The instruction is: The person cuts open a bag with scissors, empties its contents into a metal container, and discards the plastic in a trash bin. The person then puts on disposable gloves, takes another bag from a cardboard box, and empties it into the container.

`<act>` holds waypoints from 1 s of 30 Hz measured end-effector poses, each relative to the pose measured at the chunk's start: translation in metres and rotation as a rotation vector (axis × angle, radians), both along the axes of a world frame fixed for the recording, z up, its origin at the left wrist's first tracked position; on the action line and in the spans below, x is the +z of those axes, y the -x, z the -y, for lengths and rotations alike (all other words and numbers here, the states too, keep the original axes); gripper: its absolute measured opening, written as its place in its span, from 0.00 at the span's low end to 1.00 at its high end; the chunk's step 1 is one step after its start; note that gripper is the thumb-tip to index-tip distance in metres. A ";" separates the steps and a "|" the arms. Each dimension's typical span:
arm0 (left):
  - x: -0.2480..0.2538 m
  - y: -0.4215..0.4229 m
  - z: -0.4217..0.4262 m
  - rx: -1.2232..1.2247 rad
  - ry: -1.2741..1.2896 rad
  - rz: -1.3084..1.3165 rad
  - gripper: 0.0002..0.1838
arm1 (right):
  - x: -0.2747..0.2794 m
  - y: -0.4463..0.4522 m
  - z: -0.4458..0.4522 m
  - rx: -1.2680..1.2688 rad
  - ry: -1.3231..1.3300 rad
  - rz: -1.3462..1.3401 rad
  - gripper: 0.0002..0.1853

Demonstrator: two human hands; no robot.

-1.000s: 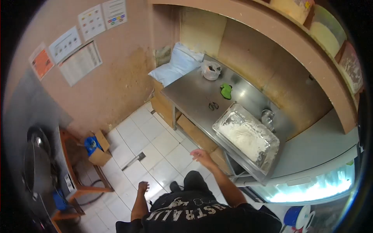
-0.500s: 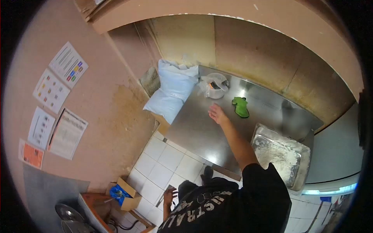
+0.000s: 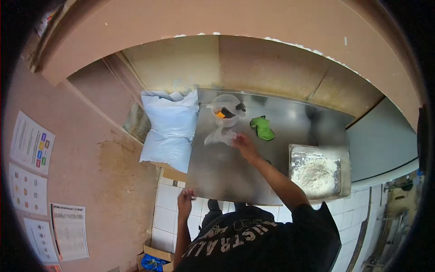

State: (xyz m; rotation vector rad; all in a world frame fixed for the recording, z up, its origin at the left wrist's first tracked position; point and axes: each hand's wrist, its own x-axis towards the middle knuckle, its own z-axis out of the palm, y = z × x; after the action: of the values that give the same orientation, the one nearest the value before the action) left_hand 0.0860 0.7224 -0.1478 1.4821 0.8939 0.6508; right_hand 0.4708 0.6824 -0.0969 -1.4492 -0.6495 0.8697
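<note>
My right hand [image 3: 245,146] is over the steel table, its fingers pinched on a thin, clear plastic bag [image 3: 219,137] that hangs to the left. Just behind the bag stands a translucent plastic tub [image 3: 216,105] with an orange-and-black item [image 3: 224,113] inside. A green cloth-like piece with dark edges [image 3: 263,128] lies right of the tub. My left hand [image 3: 185,200] is at the table's front left corner, fingers curled; a small thing seems to stick out of them, too blurred to name.
A metal tray [image 3: 345,183] with white powder [image 3: 316,174] sits at the table's right end. Stuffed white sacks [image 3: 170,129] stand against the left edge of the steel table [image 3: 226,181]. On the floor is a cardboard box [image 3: 158,252] with blue plastic. Papers hang on the left wall.
My right hand has taken hold of the plastic bag and drawn it off the tub toward me. My left hand has risen to the table's front edge. The view has turned and shifted.
</note>
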 end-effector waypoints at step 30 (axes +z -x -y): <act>0.199 -0.193 -0.019 -0.726 -0.096 0.186 0.10 | 0.185 0.051 0.188 -0.115 0.057 0.383 0.13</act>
State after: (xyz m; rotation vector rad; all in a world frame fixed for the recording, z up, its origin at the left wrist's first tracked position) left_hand 0.2786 0.7410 0.0513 1.6583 0.1444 0.2795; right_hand 0.4200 0.4944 0.0879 -1.7063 -0.8196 0.5272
